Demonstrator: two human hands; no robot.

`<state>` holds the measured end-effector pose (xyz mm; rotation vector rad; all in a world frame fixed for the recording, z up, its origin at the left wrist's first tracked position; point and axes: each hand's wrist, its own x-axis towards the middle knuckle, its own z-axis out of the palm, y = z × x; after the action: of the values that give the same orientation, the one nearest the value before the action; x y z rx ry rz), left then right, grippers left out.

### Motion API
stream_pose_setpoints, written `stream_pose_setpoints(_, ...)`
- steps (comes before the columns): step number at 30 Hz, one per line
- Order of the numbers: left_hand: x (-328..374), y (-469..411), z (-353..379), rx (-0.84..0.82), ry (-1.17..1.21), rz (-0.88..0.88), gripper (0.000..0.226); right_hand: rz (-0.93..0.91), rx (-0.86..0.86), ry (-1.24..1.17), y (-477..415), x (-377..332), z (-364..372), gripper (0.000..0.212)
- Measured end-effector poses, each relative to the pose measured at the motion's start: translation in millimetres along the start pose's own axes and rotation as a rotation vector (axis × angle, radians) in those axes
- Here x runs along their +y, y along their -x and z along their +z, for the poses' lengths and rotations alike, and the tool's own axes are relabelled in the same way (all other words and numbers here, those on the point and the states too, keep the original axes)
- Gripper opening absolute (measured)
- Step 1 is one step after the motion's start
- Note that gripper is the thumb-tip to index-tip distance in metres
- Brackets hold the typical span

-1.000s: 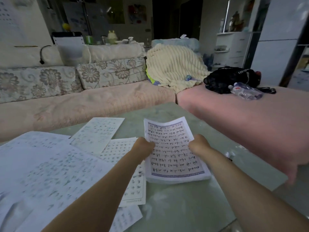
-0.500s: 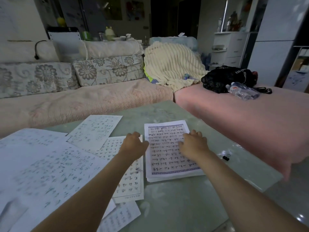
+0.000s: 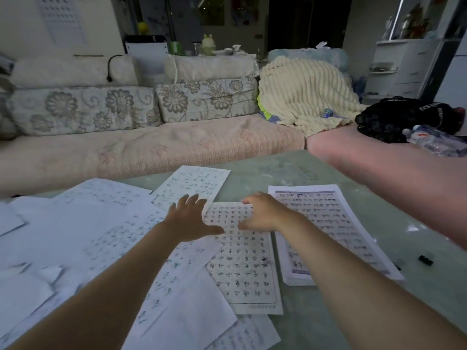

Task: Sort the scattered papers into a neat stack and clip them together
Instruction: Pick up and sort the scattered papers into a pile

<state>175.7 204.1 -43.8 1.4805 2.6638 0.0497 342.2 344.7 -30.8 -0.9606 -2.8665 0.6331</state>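
Left of the squared stack (image 3: 328,231), both hands, left hand (image 3: 188,218) and right hand (image 3: 262,214), rest spread and empty on a loose grid worksheet (image 3: 242,263), likely to gather it next.

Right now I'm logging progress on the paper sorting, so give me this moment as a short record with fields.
stack: neat stack lies flat on the table, right side
grid sheet: beside the stack, both hands on its far end
left hand: open, fingers spread
right hand: open, palm down
loose papers: scattered, overlapping, left side
binder clip: small black clip on the table right of the stack, untouched
clipped: not yet
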Motion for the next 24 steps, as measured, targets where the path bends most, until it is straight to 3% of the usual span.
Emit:
stream_pose_setpoints(4,-15.8,-1.6,15.8,-0.095,0.046,-0.053,0.111,0.024,-0.111,0.187,-25.4,-0.8,8.1,0.121)
stream_pose_setpoints(9,-19.8,2.1,23.7,0.103,0.017,-0.017,0.086,0.085,-0.170,0.275,-47.7,-8.0,4.0,0.122)
stream_pose_setpoints(14,-19.9,1.7,23.8,0.181,-0.034,0.027,0.058,0.090,-0.054,0.146,-47.4,-14.9,17.8,0.093)
stream_pose_setpoints(16,-18.9,0.8,23.4,0.180,-0.003,0.032,0.046,0.036,0.041,0.085,-48.0,-23.0,25.8,0.071)
stream_pose_setpoints(19,-10.0,-2.9,19.9,0.191,-0.126,0.060,0.028,0.079,0.138,-0.260,-46.6,-41.7,30.7,0.029)
stream_pose_setpoints(20,-6.8,-4.4,18.7,0.181,-0.157,0.060,0.025,0.129,0.149,-0.376,-46.4,-47.7,30.8,0.026)
stream_pose_setpoints(22,-4.3,-7.7,18.3,0.185,-0.149,0.079,0.026,0.275,0.111,-0.518,-43.9,-59.3,28.6,0.038)
stream_pose_setpoints(24,-6.1,-7.9,20.9,0.214,-0.045,0.097,0.030,0.405,0.049,-0.650,-42.8,-63.8,28.0,0.043)
